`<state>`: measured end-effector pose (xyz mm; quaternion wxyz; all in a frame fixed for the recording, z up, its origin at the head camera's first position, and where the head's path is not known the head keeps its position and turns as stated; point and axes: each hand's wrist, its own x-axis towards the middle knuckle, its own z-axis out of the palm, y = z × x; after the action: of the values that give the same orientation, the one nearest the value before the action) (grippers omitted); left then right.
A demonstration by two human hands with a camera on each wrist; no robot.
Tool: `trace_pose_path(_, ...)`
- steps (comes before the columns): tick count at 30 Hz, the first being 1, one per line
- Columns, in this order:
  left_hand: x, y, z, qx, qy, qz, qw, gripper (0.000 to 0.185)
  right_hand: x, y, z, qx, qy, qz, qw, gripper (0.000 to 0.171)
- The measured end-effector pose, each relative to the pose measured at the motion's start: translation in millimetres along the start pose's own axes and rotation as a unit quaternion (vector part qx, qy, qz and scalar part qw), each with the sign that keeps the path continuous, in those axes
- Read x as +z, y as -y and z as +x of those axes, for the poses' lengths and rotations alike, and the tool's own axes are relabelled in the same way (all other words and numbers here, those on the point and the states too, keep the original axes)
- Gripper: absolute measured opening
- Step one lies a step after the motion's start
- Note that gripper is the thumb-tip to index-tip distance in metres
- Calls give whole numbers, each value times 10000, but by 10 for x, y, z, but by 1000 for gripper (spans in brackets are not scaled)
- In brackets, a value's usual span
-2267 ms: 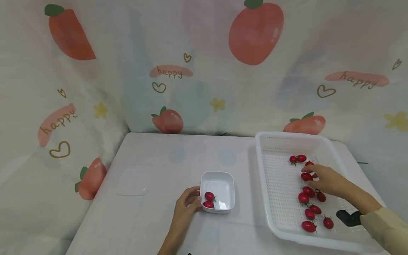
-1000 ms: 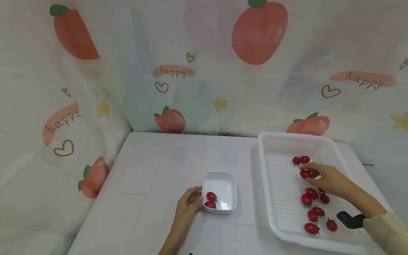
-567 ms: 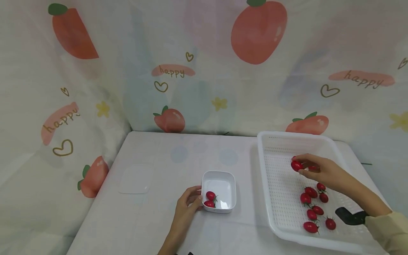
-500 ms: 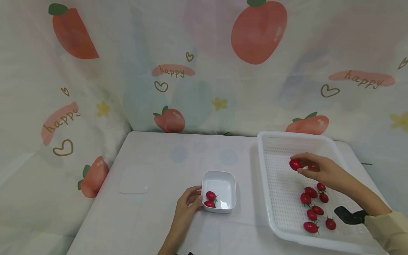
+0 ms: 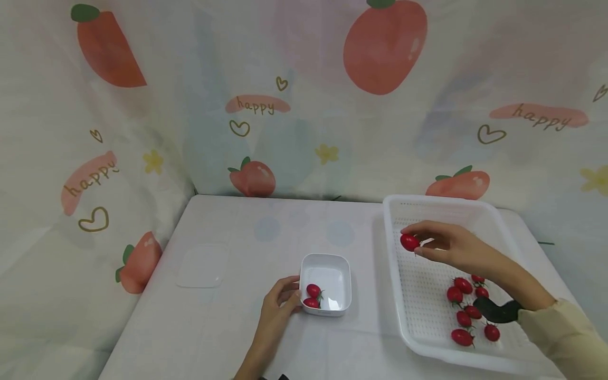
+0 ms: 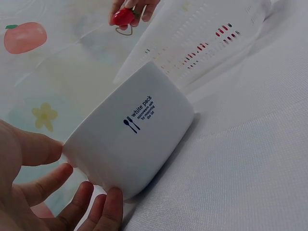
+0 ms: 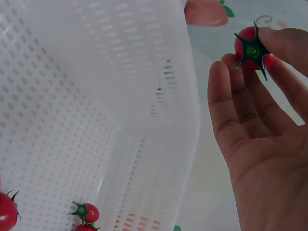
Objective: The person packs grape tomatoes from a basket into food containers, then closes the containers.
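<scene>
My right hand (image 5: 451,247) pinches a red cherry tomato (image 5: 409,243) between thumb and fingertips, over the left part of the white perforated basket (image 5: 404,322). Its green stem cap (image 7: 253,50) faces the camera in the right wrist view. My left hand (image 5: 276,311) rests against the left side of a small white square container (image 5: 337,279), fingertips touching its outer wall. Two cherry tomatoes (image 5: 312,303) lie inside, at the container's left front. Printed lettering (image 6: 143,108) shows on the container's side in the left wrist view.
Several more cherry tomatoes (image 5: 462,336) lie in the basket's right half, partly behind my right forearm. A clear flat lid (image 5: 201,268) lies at the left of the white-covered table (image 5: 228,327). A fruit-printed cloth (image 5: 294,47) hangs behind and at the left.
My right hand has picked up a cherry tomato from the basket's right half and carried it leftward and up. The left hand stays at the container.
</scene>
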<state>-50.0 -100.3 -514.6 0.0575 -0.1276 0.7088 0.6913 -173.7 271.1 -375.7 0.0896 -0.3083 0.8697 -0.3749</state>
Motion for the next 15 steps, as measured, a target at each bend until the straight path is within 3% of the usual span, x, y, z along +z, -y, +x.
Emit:
trace_pose_path(6, 14, -19, -2, -19, 2, -17, 10000, 39, 53, 149, 143, 151, 386, 12, 9991, 44)
trace_pose_path(15, 22, -16, -12, -47, -29, -4, 10000, 40, 236, 282, 433, -163, 1051, 253, 9940, 38)
